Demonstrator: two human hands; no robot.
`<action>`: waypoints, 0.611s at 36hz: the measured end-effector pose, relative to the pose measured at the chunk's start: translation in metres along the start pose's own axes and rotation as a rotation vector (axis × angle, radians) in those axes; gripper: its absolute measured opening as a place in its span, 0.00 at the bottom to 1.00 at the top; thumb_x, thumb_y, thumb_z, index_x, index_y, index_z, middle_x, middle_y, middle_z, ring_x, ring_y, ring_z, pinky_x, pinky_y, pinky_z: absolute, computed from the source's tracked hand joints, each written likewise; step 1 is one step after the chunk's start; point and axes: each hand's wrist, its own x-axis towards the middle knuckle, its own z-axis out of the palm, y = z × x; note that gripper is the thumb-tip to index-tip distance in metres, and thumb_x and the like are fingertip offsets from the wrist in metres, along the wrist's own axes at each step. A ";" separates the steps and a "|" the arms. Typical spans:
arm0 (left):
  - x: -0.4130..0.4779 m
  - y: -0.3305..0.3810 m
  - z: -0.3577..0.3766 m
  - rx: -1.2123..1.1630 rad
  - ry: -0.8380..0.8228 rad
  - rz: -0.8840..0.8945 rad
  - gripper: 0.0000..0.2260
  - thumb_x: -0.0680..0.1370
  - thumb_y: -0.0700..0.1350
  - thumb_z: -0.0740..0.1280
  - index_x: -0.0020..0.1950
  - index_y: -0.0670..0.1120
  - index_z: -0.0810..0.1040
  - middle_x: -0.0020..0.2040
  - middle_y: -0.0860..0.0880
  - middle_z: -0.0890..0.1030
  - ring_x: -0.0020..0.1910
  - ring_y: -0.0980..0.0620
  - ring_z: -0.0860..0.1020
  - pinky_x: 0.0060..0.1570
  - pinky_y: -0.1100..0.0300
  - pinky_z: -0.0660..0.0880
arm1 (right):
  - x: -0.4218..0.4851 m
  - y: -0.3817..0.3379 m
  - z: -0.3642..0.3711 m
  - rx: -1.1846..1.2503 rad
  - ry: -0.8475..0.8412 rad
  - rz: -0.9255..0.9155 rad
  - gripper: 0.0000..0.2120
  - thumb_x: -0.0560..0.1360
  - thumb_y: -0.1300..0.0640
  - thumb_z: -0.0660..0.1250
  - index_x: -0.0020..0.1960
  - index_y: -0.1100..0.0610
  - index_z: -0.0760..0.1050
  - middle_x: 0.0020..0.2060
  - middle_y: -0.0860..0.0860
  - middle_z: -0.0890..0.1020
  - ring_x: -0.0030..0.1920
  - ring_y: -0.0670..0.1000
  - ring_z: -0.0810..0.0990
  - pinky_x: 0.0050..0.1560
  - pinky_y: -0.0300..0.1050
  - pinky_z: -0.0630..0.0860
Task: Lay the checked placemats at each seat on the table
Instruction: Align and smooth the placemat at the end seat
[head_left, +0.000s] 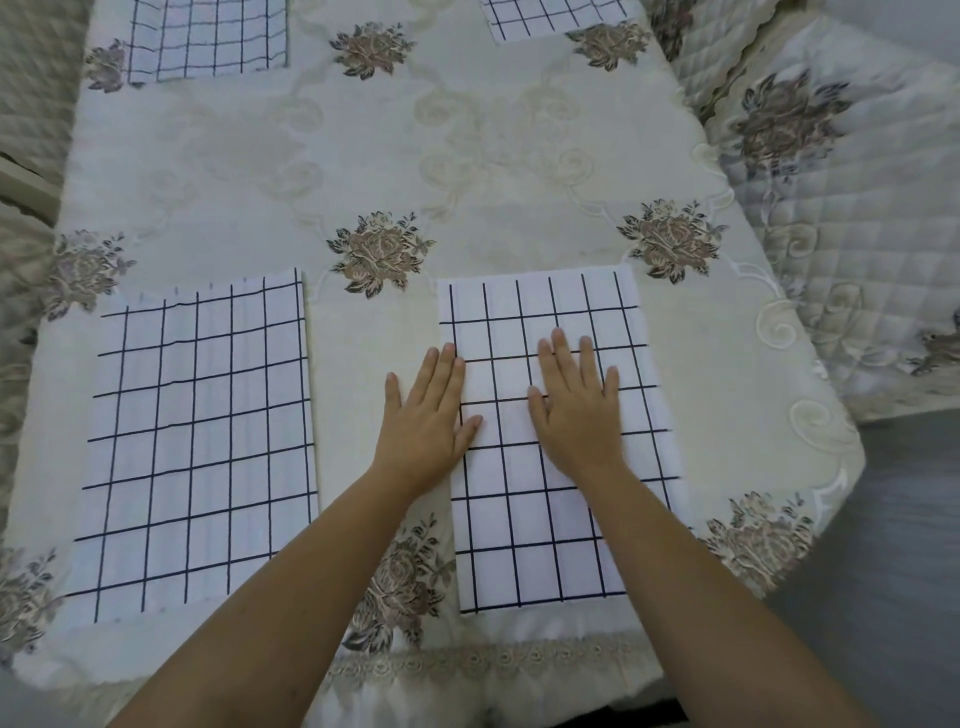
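Nearest, both hands lie flat, fingers spread, grip released: the right hand (579, 400) on the near-right placemat (561, 519), the left hand (426, 415) straddling its left edge. A second mat (202, 441) lies alongside; two more (208, 39) (550, 18) sit across the tabletop (467, 156). The laying looks nearly finished.
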 end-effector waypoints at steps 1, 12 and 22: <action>0.000 0.000 0.000 0.001 -0.003 0.000 0.35 0.72 0.62 0.33 0.76 0.45 0.41 0.73 0.51 0.35 0.72 0.53 0.35 0.71 0.40 0.46 | -0.002 0.009 -0.002 -0.010 0.002 0.031 0.27 0.77 0.47 0.49 0.73 0.57 0.62 0.72 0.53 0.65 0.72 0.60 0.63 0.64 0.65 0.65; -0.007 0.002 -0.008 0.001 -0.061 0.009 0.38 0.69 0.61 0.29 0.76 0.45 0.40 0.77 0.47 0.38 0.75 0.49 0.35 0.72 0.42 0.42 | -0.014 0.058 -0.017 -0.017 -0.069 0.165 0.36 0.71 0.42 0.31 0.77 0.55 0.44 0.77 0.50 0.45 0.76 0.55 0.42 0.71 0.65 0.44; -0.060 0.042 0.024 -0.097 0.144 0.079 0.24 0.82 0.50 0.40 0.71 0.39 0.62 0.71 0.40 0.67 0.72 0.44 0.62 0.60 0.37 0.68 | -0.077 -0.038 0.015 0.049 -0.012 -0.082 0.26 0.77 0.50 0.49 0.73 0.58 0.60 0.73 0.55 0.64 0.73 0.58 0.61 0.68 0.62 0.61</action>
